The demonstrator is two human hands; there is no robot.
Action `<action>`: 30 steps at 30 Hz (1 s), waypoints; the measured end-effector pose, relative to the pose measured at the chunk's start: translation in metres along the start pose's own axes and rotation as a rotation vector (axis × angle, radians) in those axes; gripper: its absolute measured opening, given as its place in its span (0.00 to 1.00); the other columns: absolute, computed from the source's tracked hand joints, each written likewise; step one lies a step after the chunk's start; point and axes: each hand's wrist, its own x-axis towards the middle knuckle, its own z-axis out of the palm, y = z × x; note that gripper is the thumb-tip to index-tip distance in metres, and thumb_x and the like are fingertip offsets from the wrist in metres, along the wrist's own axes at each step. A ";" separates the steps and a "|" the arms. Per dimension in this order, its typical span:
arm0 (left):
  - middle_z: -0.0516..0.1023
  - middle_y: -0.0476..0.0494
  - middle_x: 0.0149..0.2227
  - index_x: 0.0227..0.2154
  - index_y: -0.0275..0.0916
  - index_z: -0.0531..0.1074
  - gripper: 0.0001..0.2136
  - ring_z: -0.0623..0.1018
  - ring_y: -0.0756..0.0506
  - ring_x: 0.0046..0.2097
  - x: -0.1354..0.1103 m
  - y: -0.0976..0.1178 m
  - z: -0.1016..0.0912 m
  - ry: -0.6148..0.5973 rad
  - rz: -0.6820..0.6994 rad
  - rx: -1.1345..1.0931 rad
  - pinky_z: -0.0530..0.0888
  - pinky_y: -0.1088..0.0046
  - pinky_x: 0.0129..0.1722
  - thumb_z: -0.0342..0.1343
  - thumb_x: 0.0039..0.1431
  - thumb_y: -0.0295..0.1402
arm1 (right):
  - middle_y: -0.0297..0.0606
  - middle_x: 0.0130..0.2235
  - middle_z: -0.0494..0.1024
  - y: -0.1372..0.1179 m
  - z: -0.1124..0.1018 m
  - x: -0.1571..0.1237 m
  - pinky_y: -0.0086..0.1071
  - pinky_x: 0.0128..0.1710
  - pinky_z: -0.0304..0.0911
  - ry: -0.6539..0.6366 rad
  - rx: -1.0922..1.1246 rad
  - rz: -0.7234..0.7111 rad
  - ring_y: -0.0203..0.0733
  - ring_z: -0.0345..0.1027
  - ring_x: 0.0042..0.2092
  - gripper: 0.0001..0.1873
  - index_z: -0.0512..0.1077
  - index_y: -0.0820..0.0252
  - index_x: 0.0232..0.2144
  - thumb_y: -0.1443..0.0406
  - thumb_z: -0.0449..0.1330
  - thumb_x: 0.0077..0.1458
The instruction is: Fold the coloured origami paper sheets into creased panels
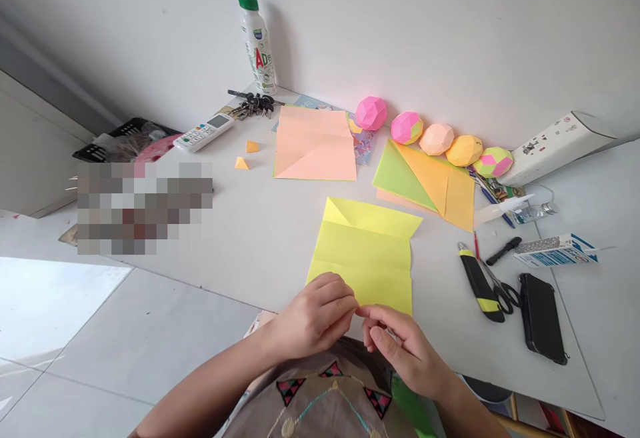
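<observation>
A creased sheet of yellow paper (360,245) lies on the table right before me, its far left corner folded in along a slanted line. My left hand (323,311) covers the sheet's near left part with fingers curled and closed; what they hold, if anything, is hidden. Beside it, my right hand (397,345) stretches its index finger until the tip meets the left fingertips. The right thumb stands apart from that finger, and nothing shows between them. Beyond the yellow sheet lie a peach paper sheet (315,145) and folded green (400,175) and orange papers (445,185).
Several faceted paper balls, one pink (371,113), line the wall. Scissors (503,291), a utility knife (481,285) and a black phone (544,318) lie right. Farther back stand a bottle (259,51), keys (257,105) and a remote control (204,133). Small orange paper pieces (252,147) lie left.
</observation>
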 end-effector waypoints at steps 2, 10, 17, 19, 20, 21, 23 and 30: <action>0.71 0.41 0.33 0.39 0.36 0.67 0.09 0.67 0.47 0.34 0.000 0.000 0.000 -0.002 -0.005 -0.004 0.69 0.69 0.35 0.48 0.59 0.18 | 0.35 0.31 0.69 0.000 0.000 0.000 0.34 0.37 0.63 0.003 -0.011 0.007 0.36 0.64 0.33 0.19 0.68 0.61 0.50 0.56 0.49 0.64; 0.72 0.43 0.31 0.38 0.38 0.68 0.08 0.69 0.48 0.33 0.002 0.002 -0.003 0.026 -0.070 -0.033 0.69 0.70 0.33 0.48 0.60 0.21 | 0.35 0.31 0.71 0.006 0.001 0.000 0.32 0.36 0.63 -0.004 -0.034 -0.007 0.36 0.65 0.33 0.18 0.70 0.61 0.49 0.58 0.50 0.64; 0.74 0.42 0.32 0.39 0.38 0.70 0.10 0.72 0.48 0.34 -0.001 0.004 -0.006 0.027 -0.146 -0.114 0.70 0.71 0.32 0.48 0.60 0.20 | 0.34 0.30 0.71 0.008 0.002 0.003 0.31 0.35 0.64 0.060 -0.130 -0.228 0.35 0.66 0.32 0.16 0.70 0.55 0.51 0.64 0.49 0.65; 0.75 0.41 0.33 0.40 0.38 0.70 0.11 0.72 0.47 0.34 -0.002 0.006 -0.006 0.013 -0.122 -0.119 0.70 0.70 0.32 0.48 0.59 0.20 | 0.34 0.30 0.71 0.008 0.003 0.003 0.30 0.34 0.64 0.071 -0.164 -0.250 0.34 0.66 0.32 0.16 0.70 0.53 0.51 0.65 0.49 0.64; 0.75 0.41 0.33 0.41 0.38 0.70 0.11 0.72 0.47 0.34 -0.003 0.006 -0.006 0.009 -0.110 -0.112 0.70 0.70 0.32 0.48 0.59 0.19 | 0.34 0.30 0.71 0.007 0.003 0.003 0.30 0.34 0.64 0.076 -0.182 -0.257 0.34 0.65 0.32 0.16 0.70 0.53 0.51 0.66 0.49 0.64; 0.75 0.41 0.33 0.41 0.37 0.70 0.11 0.71 0.47 0.34 -0.003 0.006 -0.005 0.010 -0.096 -0.100 0.70 0.70 0.32 0.48 0.58 0.19 | 0.34 0.30 0.71 0.007 0.003 0.003 0.30 0.33 0.65 0.081 -0.201 -0.262 0.34 0.65 0.32 0.16 0.70 0.54 0.52 0.66 0.50 0.64; 0.75 0.41 0.33 0.41 0.37 0.69 0.11 0.71 0.48 0.34 -0.005 0.005 -0.005 0.020 -0.070 -0.058 0.70 0.69 0.33 0.49 0.58 0.19 | 0.35 0.31 0.71 0.006 0.004 0.003 0.30 0.33 0.65 0.093 -0.242 -0.275 0.35 0.65 0.32 0.17 0.69 0.55 0.52 0.67 0.50 0.64; 0.74 0.41 0.32 0.39 0.34 0.68 0.08 0.70 0.46 0.35 -0.005 0.002 -0.004 -0.001 0.080 0.211 0.71 0.67 0.34 0.52 0.58 0.20 | 0.36 0.31 0.69 0.003 0.008 0.003 0.30 0.32 0.65 0.107 -0.331 -0.296 0.35 0.64 0.32 0.17 0.69 0.61 0.52 0.68 0.50 0.63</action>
